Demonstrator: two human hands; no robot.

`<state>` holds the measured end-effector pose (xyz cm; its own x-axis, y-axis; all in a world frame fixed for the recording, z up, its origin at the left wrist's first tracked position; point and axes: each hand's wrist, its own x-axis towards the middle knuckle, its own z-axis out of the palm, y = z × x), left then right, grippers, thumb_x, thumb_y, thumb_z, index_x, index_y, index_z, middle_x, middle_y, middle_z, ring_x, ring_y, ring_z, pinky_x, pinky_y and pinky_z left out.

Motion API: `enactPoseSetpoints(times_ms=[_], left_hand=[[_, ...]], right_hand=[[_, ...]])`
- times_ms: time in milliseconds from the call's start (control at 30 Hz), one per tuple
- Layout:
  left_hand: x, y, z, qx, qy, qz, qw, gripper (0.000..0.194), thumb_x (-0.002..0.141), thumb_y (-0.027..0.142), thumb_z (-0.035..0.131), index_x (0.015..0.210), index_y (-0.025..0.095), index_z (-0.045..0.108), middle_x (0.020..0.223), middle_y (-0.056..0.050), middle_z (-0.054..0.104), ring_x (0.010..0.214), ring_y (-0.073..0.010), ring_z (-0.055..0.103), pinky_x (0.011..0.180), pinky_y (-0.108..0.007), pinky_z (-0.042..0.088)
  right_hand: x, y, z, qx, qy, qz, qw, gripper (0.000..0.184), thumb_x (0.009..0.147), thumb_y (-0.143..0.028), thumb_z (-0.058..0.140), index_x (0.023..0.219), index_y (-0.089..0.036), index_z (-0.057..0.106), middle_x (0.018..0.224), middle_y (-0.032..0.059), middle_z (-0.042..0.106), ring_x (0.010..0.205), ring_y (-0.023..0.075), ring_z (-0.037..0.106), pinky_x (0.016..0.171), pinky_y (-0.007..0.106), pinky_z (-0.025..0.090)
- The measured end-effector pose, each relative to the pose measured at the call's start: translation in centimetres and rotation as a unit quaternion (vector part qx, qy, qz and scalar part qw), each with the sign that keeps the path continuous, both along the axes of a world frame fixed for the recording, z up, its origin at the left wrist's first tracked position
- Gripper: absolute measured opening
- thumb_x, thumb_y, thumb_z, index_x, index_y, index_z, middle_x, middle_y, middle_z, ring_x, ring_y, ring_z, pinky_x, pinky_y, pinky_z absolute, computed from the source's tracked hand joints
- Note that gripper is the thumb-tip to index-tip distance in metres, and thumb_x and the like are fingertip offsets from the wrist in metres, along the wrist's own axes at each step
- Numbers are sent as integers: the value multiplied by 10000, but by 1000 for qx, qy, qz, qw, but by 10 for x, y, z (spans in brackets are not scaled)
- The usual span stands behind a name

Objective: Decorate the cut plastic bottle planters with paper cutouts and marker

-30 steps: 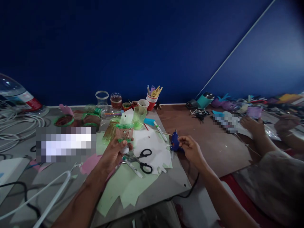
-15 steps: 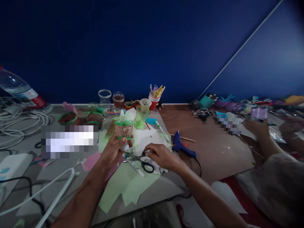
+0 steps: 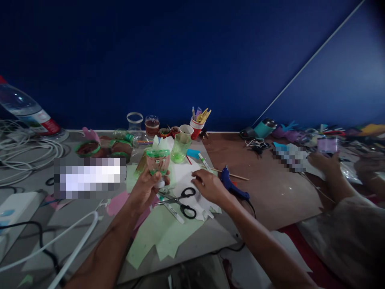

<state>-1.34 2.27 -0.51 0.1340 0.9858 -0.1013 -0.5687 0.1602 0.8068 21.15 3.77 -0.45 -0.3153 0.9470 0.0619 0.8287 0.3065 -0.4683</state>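
Note:
My left hand (image 3: 146,184) is closed around a cut plastic bottle top (image 3: 158,161), held cap-down. It has a green-painted rim, a reddish-brown body, a white cap (image 3: 160,183) underneath and a pale paper piece (image 3: 160,142) standing at its top. My right hand (image 3: 210,184) hovers over white paper (image 3: 183,176), fingers loosely bent and nothing visible in them. Black-handled scissors (image 3: 177,199) lie slightly spread just left of it, across a white marker (image 3: 173,210). Beneath them is light green paper (image 3: 164,241) with zigzag-cut edges.
A blue glue gun (image 3: 231,184) and a wooden stick (image 3: 234,175) lie right of my right hand. Behind stand a green-tinted cup (image 3: 181,148) and a red cup of utensils (image 3: 197,127). White cables (image 3: 39,156) coil at left. Another person's hand (image 3: 325,162) works at far right.
My right hand has let go of the scissors' handle and moved up and right, leaving them on the paper. The bottle top stays in my left hand.

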Motion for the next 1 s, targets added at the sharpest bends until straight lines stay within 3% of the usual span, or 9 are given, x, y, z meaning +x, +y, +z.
enactPoseSetpoints(times_ms=[133, 233, 567, 733, 900, 1000], left_hand=[[2, -2, 2, -7, 15, -4, 1000, 469, 636, 351, 786, 1021, 187, 575, 833, -29, 676, 674, -144, 645, 634, -258, 509], [3, -3, 2, -15, 27, -1, 1000, 478, 618, 359, 795, 1006, 185, 577, 806, -22, 676, 646, -143, 640, 616, -262, 509], [3, -3, -3, -16, 34, -8, 999, 383, 634, 352, 784, 935, 190, 611, 803, -19, 676, 642, -133, 633, 642, -269, 503], [4, -2, -4, -3, 30, -5, 1000, 404, 636, 342, 783, 965, 184, 611, 818, -22, 673, 669, -140, 630, 647, -270, 500], [3, -2, 0, 3, 34, -10, 999, 397, 647, 357, 773, 968, 183, 616, 821, -27, 672, 663, -138, 632, 653, -273, 498], [3, -2, 1, -2, 31, -2, 1000, 417, 628, 359, 788, 961, 182, 611, 804, -24, 671, 662, -141, 632, 648, -274, 500]], right_hand=[[27, 25, -5, 6, -128, -129, 983, 272, 863, -243, 494, 1105, -155, 582, 1013, 103, 644, 903, 205, 611, 751, 262, 413], [39, 43, -8, 5, -151, -162, 975, 316, 870, -255, 473, 1150, -130, 553, 1057, 149, 627, 937, 243, 610, 750, 290, 417], [31, 58, -15, -2, -190, -153, 970, 290, 874, -275, 454, 1120, -149, 543, 1057, 161, 629, 957, 264, 611, 760, 318, 429], [27, 69, -21, -20, -189, -162, 968, 192, 809, -193, 514, 953, -113, 613, 934, 175, 659, 874, 260, 633, 734, 312, 433], [30, 68, -13, 32, -133, -168, 976, 266, 821, -159, 432, 1029, -98, 586, 1020, 188, 629, 924, 256, 604, 763, 307, 420], [26, 58, -4, 56, -79, -159, 982, 292, 820, -146, 383, 1043, -115, 569, 1000, 134, 634, 906, 219, 593, 754, 279, 418]])
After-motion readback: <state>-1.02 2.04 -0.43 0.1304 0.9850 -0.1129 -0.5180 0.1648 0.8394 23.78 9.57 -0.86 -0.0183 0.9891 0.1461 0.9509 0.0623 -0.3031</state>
